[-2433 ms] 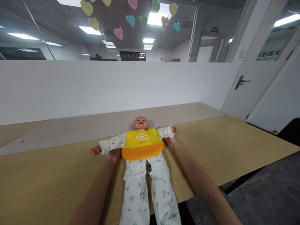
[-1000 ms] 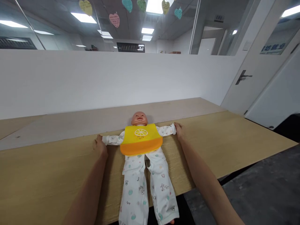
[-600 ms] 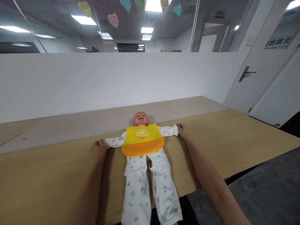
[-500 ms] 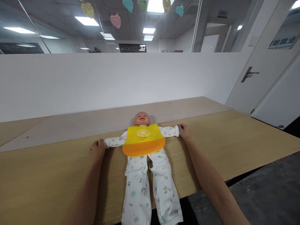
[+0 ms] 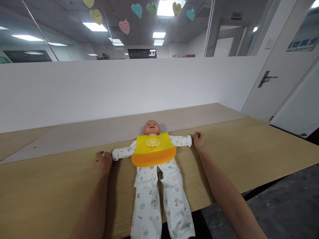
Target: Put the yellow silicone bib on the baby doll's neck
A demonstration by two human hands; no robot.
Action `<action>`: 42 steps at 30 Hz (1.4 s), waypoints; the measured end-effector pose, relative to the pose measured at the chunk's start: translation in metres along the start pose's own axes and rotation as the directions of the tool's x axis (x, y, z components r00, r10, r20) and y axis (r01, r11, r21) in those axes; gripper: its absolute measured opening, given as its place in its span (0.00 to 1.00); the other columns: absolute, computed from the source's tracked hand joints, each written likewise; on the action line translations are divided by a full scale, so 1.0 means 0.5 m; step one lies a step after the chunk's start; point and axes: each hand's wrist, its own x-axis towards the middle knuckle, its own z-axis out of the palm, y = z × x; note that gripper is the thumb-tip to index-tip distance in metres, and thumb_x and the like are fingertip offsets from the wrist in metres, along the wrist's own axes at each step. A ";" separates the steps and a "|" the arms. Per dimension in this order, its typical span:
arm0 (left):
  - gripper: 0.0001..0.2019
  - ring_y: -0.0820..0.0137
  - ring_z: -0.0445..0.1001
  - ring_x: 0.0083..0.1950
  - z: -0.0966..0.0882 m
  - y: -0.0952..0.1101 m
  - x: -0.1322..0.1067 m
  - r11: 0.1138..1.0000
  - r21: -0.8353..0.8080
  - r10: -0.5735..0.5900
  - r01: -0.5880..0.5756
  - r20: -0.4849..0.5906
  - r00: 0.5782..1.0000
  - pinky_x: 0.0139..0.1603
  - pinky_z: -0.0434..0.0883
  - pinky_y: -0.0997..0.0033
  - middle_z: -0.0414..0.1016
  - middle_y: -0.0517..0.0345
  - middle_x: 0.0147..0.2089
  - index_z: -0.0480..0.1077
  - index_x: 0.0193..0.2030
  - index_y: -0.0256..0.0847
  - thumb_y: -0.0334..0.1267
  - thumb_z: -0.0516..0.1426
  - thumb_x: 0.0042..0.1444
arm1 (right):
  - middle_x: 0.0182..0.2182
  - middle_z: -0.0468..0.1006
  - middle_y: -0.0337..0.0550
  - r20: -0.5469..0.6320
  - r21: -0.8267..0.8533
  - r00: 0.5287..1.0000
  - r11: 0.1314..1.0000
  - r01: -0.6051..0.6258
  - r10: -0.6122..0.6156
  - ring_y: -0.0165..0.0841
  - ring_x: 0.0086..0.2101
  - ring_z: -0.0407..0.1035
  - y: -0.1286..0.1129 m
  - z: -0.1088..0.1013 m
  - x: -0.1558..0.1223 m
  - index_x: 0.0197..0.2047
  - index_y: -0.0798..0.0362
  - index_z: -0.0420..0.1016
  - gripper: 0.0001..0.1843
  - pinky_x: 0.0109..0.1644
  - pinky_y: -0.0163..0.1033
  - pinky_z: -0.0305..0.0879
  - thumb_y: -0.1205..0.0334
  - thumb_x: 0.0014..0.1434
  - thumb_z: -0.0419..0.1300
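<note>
A baby doll (image 5: 153,156) lies on its back on the wooden table (image 5: 249,149), head away from me, arms spread wide. It wears white patterned pyjamas and a yellow-and-orange bib (image 5: 153,149) with a lemon slice print. My left hand (image 5: 102,160) is closed around the doll's hand at the end of its sleeve on the left. My right hand (image 5: 198,139) is closed around the doll's other hand at the right cuff. The doll's feet hang over the table's near edge.
A white partition wall (image 5: 99,89) runs along the back of the table, with glass above it and paper hearts (image 5: 124,26) stuck on. A white door with a handle (image 5: 266,79) stands at the right. Dark floor lies beyond the table's right edge.
My hands slid out from under the doll's armpits to its sleeve ends and closed on its hands, stretching the arms out sideways. The camera view shifted a little.
</note>
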 end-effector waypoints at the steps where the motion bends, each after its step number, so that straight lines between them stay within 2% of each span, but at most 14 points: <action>1: 0.17 0.46 0.72 0.45 -0.002 0.010 -0.010 1.000 0.008 0.008 -0.007 -0.055 0.998 0.46 0.67 0.46 0.71 0.44 0.34 0.67 0.50 0.35 0.39 0.52 0.55 | 0.34 0.75 0.52 -0.023 -0.012 1.000 1.000 0.019 -0.019 0.33 0.30 0.67 -0.011 -0.004 -0.004 0.40 0.59 0.71 0.19 0.38 0.39 0.64 0.53 0.57 0.48; 4: 0.19 0.52 0.73 0.40 -0.007 0.051 -0.048 0.991 0.040 0.130 -0.125 -0.163 0.978 0.41 0.66 0.55 0.72 0.46 0.33 0.63 0.56 0.38 0.38 0.48 0.58 | 0.39 0.74 0.52 -0.045 -0.032 0.993 0.993 0.111 -0.112 0.33 0.34 0.66 -0.061 -0.011 -0.027 0.41 0.58 0.71 0.19 0.43 0.39 0.62 0.54 0.58 0.47; 7: 0.11 0.59 0.71 0.33 0.002 0.088 -0.090 0.943 0.070 0.328 -0.324 -0.043 0.944 0.35 0.62 0.65 0.73 0.50 0.30 0.70 0.41 0.40 0.38 0.49 0.58 | 0.31 0.75 0.46 0.126 -0.009 0.960 0.967 0.254 -0.251 0.32 0.32 0.66 -0.121 -0.003 -0.072 0.37 0.55 0.72 0.16 0.40 0.35 0.60 0.54 0.59 0.48; 11: 0.09 0.66 0.69 0.29 0.039 0.103 -0.126 0.824 -0.068 0.566 -0.563 0.155 0.810 0.33 0.58 0.69 0.73 0.53 0.28 0.68 0.30 0.41 0.39 0.49 0.57 | 0.29 0.75 0.43 0.451 0.028 0.803 0.905 0.424 -0.390 0.31 0.30 0.66 -0.169 0.027 -0.143 0.32 0.53 0.71 0.17 0.36 0.34 0.57 0.52 0.62 0.48; 15: 0.10 0.68 0.68 0.28 0.054 0.097 -0.123 0.790 -0.174 0.610 -0.588 0.323 0.724 0.32 0.58 0.71 0.70 0.59 0.25 0.66 0.29 0.42 0.45 0.51 0.55 | 0.31 0.76 0.41 0.717 0.124 0.584 0.895 0.429 -0.379 0.31 0.30 0.67 -0.165 0.049 -0.170 0.40 0.53 0.72 0.17 0.35 0.33 0.58 0.48 0.60 0.53; 20: 0.19 0.69 0.65 0.27 0.013 0.108 -0.123 0.786 -0.343 0.619 -0.515 0.411 0.670 0.29 0.58 0.71 0.66 0.59 0.23 0.63 0.22 0.40 0.51 0.48 0.56 | 0.31 0.75 0.41 0.750 0.176 0.555 0.917 0.357 -0.360 0.29 0.30 0.66 -0.191 0.021 -0.165 0.34 0.54 0.73 0.19 0.35 0.33 0.59 0.46 0.59 0.55; 22: 0.21 0.68 0.65 0.28 -0.011 0.110 -0.136 0.776 -0.346 0.631 -0.528 0.445 0.635 0.30 0.59 0.70 0.67 0.58 0.23 0.64 0.21 0.40 0.52 0.49 0.57 | 0.33 0.76 0.42 0.783 0.190 0.463 0.869 0.458 -0.415 0.31 0.33 0.66 -0.215 -0.004 -0.174 0.34 0.53 0.75 0.20 0.40 0.36 0.59 0.44 0.59 0.56; 25: 0.17 0.66 0.68 0.34 -0.040 0.098 -0.163 0.686 -0.376 0.722 -0.623 0.460 0.517 0.36 0.63 0.68 0.70 0.57 0.28 0.68 0.25 0.41 0.53 0.55 0.53 | 0.37 0.75 0.45 0.839 0.143 0.353 0.795 0.590 -0.413 0.37 0.41 0.65 -0.237 -0.035 -0.196 0.38 0.52 0.76 0.23 0.47 0.40 0.58 0.39 0.53 0.61; 28: 0.16 0.64 0.69 0.38 -0.054 0.077 -0.188 0.636 -0.394 0.764 -0.664 0.443 0.470 0.41 0.64 0.67 0.70 0.56 0.32 0.67 0.27 0.43 0.54 0.60 0.49 | 0.34 0.73 0.44 0.854 0.089 0.377 0.813 0.575 -0.360 0.36 0.39 0.64 -0.236 -0.052 -0.211 0.36 0.53 0.74 0.25 0.42 0.38 0.58 0.37 0.50 0.63; 31: 0.19 0.67 0.66 0.31 -0.059 0.074 -0.197 0.709 -0.395 0.699 -0.585 0.502 0.509 0.33 0.61 0.68 0.67 0.59 0.27 0.63 0.23 0.43 0.55 0.54 0.55 | 0.30 0.71 0.41 0.880 0.137 0.344 0.870 0.474 -0.327 0.32 0.33 0.63 -0.234 -0.060 -0.208 0.33 0.54 0.73 0.23 0.36 0.35 0.57 0.40 0.53 0.61; 34: 0.21 0.69 0.61 0.26 -0.060 0.106 -0.183 0.783 -0.369 0.622 -0.501 0.469 0.626 0.28 0.55 0.69 0.61 0.61 0.21 0.59 0.20 0.42 0.55 0.49 0.56 | 0.36 0.73 0.43 0.883 0.140 0.358 0.897 0.419 -0.305 0.32 0.36 0.66 -0.249 -0.060 -0.188 0.37 0.53 0.75 0.21 0.36 0.34 0.60 0.42 0.54 0.61; 37: 0.21 0.70 0.61 0.24 -0.057 0.145 -0.154 0.856 -0.276 0.517 -0.437 0.418 0.747 0.28 0.54 0.69 0.59 0.61 0.19 0.59 0.18 0.42 0.54 0.49 0.54 | 0.41 0.75 0.44 0.844 0.069 0.466 0.916 0.396 -0.265 0.31 0.36 0.68 -0.272 -0.045 -0.161 0.39 0.53 0.75 0.21 0.37 0.33 0.62 0.43 0.54 0.60; 40: 0.26 0.69 0.62 0.22 -0.051 0.147 -0.133 0.922 -0.191 0.383 -0.338 0.587 0.713 0.30 0.57 0.68 0.59 0.60 0.15 0.61 0.14 0.41 0.58 0.48 0.54 | 0.28 0.75 0.42 0.819 -0.084 0.544 0.900 0.427 -0.181 0.29 0.28 0.66 -0.275 -0.028 -0.145 0.29 0.56 0.72 0.25 0.31 0.33 0.58 0.41 0.57 0.54; 42: 0.31 0.68 0.63 0.21 -0.046 0.121 -0.133 0.954 -0.157 0.294 -0.257 0.671 0.680 0.31 0.59 0.67 0.59 0.58 0.14 0.60 0.12 0.41 0.63 0.45 0.55 | 0.20 0.71 0.42 0.846 -0.161 0.528 0.910 0.383 -0.073 0.28 0.24 0.65 -0.259 -0.024 -0.145 0.23 0.57 0.69 0.30 0.28 0.32 0.57 0.37 0.58 0.50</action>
